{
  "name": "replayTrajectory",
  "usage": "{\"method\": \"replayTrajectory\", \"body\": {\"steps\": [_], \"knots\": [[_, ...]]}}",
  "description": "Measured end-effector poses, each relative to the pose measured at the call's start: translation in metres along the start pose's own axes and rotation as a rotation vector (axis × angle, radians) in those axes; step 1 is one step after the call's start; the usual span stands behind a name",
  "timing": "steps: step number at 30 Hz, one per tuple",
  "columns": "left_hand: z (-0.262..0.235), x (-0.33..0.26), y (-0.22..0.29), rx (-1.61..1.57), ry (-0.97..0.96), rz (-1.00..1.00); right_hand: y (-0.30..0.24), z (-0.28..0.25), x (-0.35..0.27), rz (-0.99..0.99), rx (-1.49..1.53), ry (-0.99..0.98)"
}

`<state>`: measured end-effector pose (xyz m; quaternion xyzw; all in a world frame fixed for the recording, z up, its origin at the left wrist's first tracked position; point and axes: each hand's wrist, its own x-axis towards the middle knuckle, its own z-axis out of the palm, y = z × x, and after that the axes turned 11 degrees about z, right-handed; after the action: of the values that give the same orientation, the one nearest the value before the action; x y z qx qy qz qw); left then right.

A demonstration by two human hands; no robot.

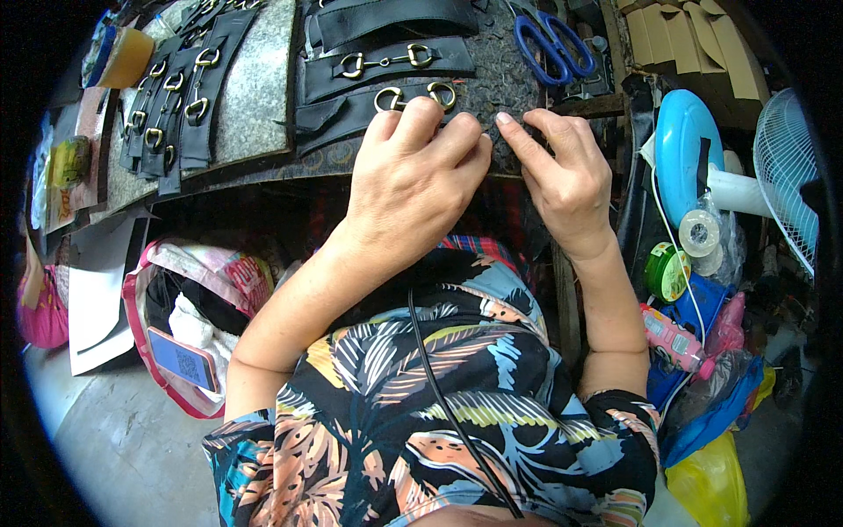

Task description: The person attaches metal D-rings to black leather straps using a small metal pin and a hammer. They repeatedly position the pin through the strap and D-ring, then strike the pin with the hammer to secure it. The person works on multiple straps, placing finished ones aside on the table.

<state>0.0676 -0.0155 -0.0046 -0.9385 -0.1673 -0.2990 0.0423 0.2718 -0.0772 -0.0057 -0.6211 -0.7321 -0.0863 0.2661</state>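
Observation:
My left hand [417, 167] is closed over the near black leather strap [329, 126], at its brass-coloured horsebit buckle [442, 95]. The buckle's rings show past my knuckles, while my fingertips and the bar between the rings are hidden. Just to the right, my right hand [569, 176] has its fingers bent, one fingertip pointing left toward the left hand. Whether something small sits in its fingers is hidden. Beyond lies another black strap [457, 60] with its horsebit lying flat, and above that a plain black strap [386, 22].
Several finished-looking straps with buckles [171, 110] lie on a grey board [255, 88] at left. Blue-handled scissors [553, 48] are at the back right. A fan [790, 167], tape roll [700, 233] and pink bottle [672, 338] crowd the right. A bag with a phone [182, 358] stands lower left.

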Motion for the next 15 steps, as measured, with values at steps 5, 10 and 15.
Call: {"method": "replayTrajectory", "body": {"steps": [5, 10, 15], "knots": [[-0.002, 0.001, 0.000, 0.003, 0.004, -0.001, 0.006, -0.005, 0.005, 0.045, 0.176, -0.036], [0.000, -0.002, 0.000, -0.014, 0.033, -0.018, 0.000, -0.002, 0.006, 0.160, 0.212, -0.073], [-0.007, -0.013, -0.001, -0.093, 0.081, -0.071, -0.005, -0.002, 0.001, 0.203, 0.284, -0.074]]}}
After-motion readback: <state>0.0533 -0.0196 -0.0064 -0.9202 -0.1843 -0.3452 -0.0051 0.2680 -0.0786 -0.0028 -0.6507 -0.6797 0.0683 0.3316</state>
